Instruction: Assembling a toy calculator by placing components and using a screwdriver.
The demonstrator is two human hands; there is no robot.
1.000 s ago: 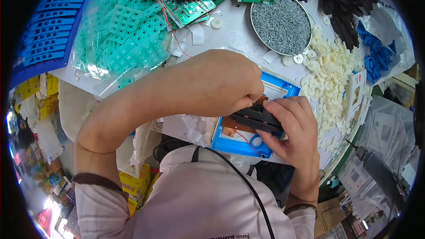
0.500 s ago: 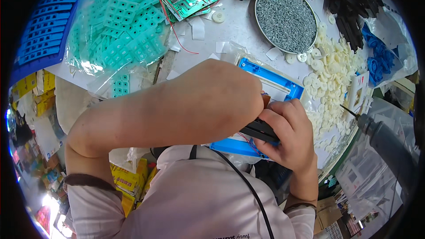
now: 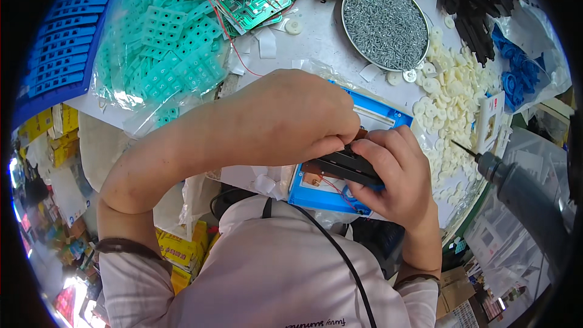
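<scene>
A blue plastic casing (image 3: 325, 201) lies on the table in front of me, partly covered by my arm and hands. Across it sits a long black plastic part (image 3: 349, 169), with a brown board edge and thin red wires beside it. My right hand (image 3: 398, 176) is closed around the right end of that black part, thumb on the near side and fingers on the far side. Over its far edge, my left hand (image 3: 322, 115) is curled with thumb and fingers pinched together. Whatever the left fingers hold is hidden behind the hand.
A round dish of screws (image 3: 385, 27) stands beyond the casing, beside white plastic discs (image 3: 452, 106). Green circuit boards (image 3: 264, 9) and teal keypads (image 3: 176, 54) lie far left, black parts (image 3: 480, 6) far right. An electric screwdriver (image 3: 516, 188) hangs at right.
My left hand and forearm have shifted, uncovering more of the black part and the casing's near left corner. My right hand keeps its grip. The whole view has moved slightly.
</scene>
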